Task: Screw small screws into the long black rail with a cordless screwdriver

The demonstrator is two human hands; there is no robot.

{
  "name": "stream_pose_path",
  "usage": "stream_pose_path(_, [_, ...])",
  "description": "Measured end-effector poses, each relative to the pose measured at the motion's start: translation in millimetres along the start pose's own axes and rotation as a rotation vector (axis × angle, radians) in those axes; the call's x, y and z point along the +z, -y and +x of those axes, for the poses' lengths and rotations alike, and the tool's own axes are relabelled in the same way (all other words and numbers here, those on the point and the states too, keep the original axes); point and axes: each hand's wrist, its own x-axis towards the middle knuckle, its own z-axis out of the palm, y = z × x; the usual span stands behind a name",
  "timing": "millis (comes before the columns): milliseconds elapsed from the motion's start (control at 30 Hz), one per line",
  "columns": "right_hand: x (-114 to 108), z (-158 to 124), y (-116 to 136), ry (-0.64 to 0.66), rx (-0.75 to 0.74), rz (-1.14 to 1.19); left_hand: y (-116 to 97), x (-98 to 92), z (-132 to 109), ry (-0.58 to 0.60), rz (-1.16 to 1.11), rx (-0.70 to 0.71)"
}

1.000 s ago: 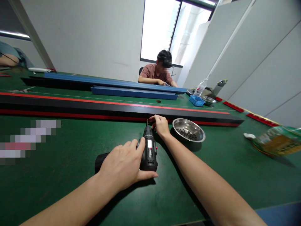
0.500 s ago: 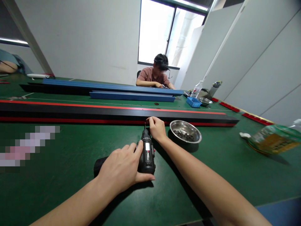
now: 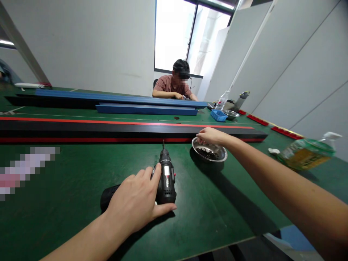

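A black cordless drill (image 3: 166, 185) lies on its side on the table, with my left hand (image 3: 133, 195) wrapped round its grip. Its thin bit points away from me, toward a long black rail with red edges (image 3: 136, 131). Over the rim of a steel bowl (image 3: 223, 156) hovers my right hand (image 3: 209, 135), its fingers curled together. Whether anything is between those fingertips is hidden. Small dark pieces that look like screws (image 3: 208, 153) cover part of the bowl's bottom.
Beyond the rail lie blue rails (image 3: 146, 109). A person (image 3: 174, 85) sits across the green table (image 3: 81, 170). At the far right are a blue basket (image 3: 218, 115), a clear bottle (image 3: 222, 100) and another steel bowl (image 3: 231, 115). A large labelled bottle (image 3: 307, 154) stands nearer.
My right hand has moved from the drill's tip by the rail, rightward to the steel bowl. My left hand keeps its hold on the drill. The view has shifted slightly.
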Motion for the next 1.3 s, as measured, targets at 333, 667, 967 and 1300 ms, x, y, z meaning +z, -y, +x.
stream_pose_path(333, [1,-12,-21,0.294,0.04,-0.211,-1,-1.7,0,0.005,0.0,-0.004])
stream_pose_path(667, [2,-13,-26,0.324,0.01,-0.021,-1,-1.4,0,-0.001,-0.004,0.001])
stream_pose_path(967, [-9,-19,-17,0.288,0.03,0.105,-1,-2.1,0,0.003,-0.004,-0.002])
stream_pose_path(1300, [-11,-11,6,-0.003,-0.156,-0.109,-1,-2.7,0,0.016,-0.006,-0.01])
